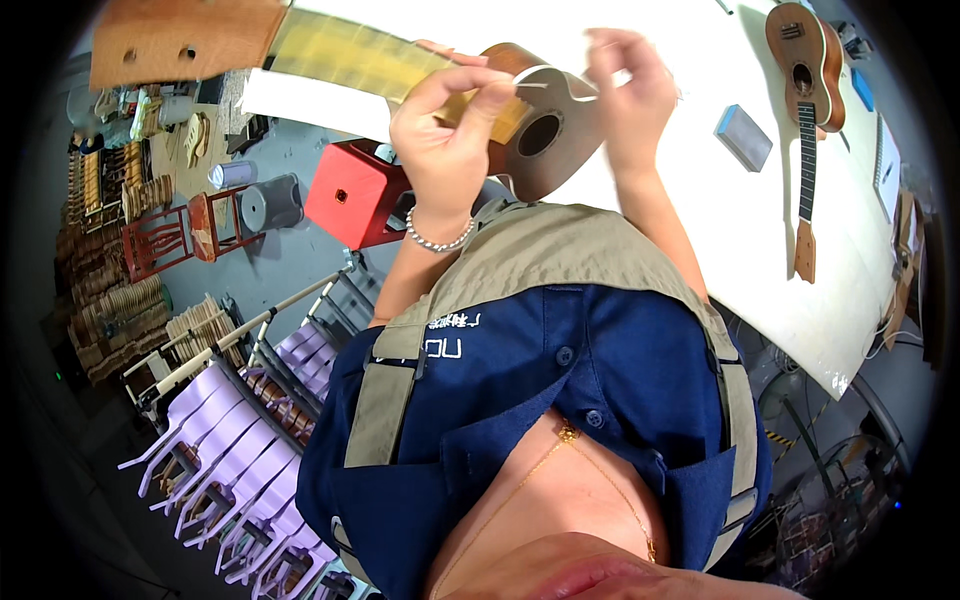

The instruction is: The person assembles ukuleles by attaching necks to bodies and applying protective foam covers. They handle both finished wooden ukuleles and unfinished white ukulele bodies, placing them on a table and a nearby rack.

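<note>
A ukulele lies in front of me, its brown body close to my apron and its wooden headstock at the upper left. Yellow translucent tape or film covers its neck. Over the neck's body end, my left hand has thumb and forefinger pinched together. A thin pale strip sticks out from that pinch toward the body. My right hand hovers above the body's right side, fingers bent and smeared by motion; whether it holds anything is not visible.
Another ukulele lies on the white table at the right, beside a grey-blue block. Left of the table stand a red stool, a grey stool and a rack of lilac hangers or holders.
</note>
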Tool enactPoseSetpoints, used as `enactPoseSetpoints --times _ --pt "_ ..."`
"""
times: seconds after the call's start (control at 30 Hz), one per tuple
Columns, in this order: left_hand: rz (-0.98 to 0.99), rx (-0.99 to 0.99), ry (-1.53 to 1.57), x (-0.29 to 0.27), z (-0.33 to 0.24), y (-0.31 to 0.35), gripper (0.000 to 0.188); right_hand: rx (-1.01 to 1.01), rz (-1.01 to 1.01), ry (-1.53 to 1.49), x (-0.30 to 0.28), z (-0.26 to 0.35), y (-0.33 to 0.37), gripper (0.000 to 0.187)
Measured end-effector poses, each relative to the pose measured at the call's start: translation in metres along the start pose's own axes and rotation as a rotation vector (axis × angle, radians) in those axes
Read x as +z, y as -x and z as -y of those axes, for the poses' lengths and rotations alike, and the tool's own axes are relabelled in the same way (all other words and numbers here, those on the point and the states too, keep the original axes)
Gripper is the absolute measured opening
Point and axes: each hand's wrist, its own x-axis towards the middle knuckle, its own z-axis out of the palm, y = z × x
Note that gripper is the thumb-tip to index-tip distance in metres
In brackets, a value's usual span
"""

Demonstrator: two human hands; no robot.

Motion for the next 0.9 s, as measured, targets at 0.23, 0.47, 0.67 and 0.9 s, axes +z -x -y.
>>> enactPoseSetpoints --times 0.23,0.47,0.67,0.9 --pt "-0.139 -0.068 0.041 -0.018 0.002 0.000 0.014 0.100 0.325 -0.309 -0.021 -0.001 -0.015 0.017" --pt "-0.108 -0.105 -0.019 -0.021 0.002 -0.002 0.012 -0.301 0.414 -0.148 0.013 0.005 -0.003 0.019" --pt "-0.279 -0.096 -0.141 -0.041 0.017 -0.004 0.037 -0.108 0.326 -0.035 0.002 -0.024 0.003 0.013" --pt "-0.494 -0.255 0.171 -0.108 0.062 0.016 0.041 0.175 0.676 0.216 -0.018 -0.101 0.064 0.012"
